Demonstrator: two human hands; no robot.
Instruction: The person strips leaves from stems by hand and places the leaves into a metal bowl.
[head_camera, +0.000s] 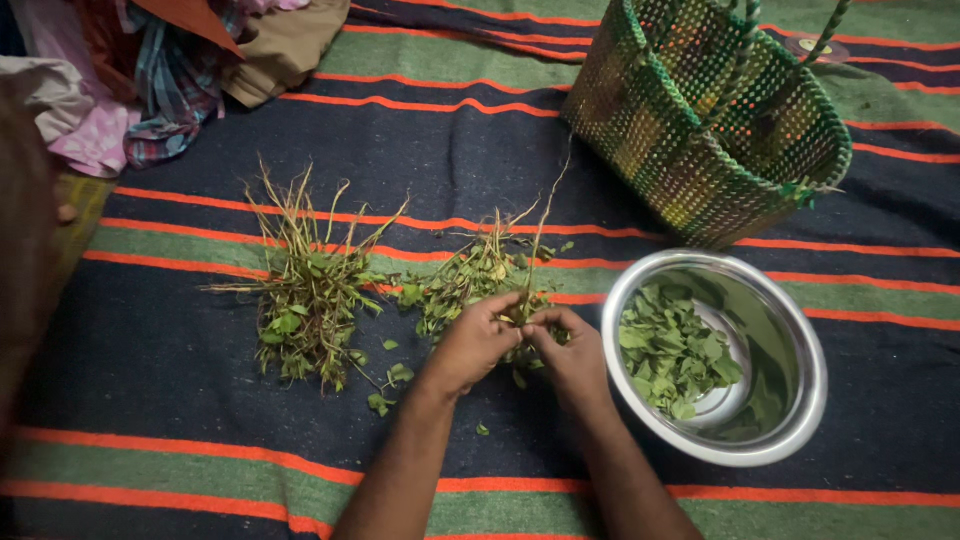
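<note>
My left hand (473, 343) and my right hand (570, 352) meet over a small heap of leafy green sprigs (470, 278) on the striped mat. Both pinch the same thin leafy stem (530, 250), whose bare end points up and away from me. To the left lies a second bunch of green stalks (305, 295) with pale roots fanned upward. A shiny steel bowl (790, 300) sits just right of my right hand, with plucked green leaves (675, 352) in its left half.
A green woven plastic basket (700, 120) stands behind the bowl at upper right. A pile of clothes (150, 70) fills the upper left corner. Loose leaves (392, 385) dot the dark, orange and green striped mat (200, 440) near my left wrist.
</note>
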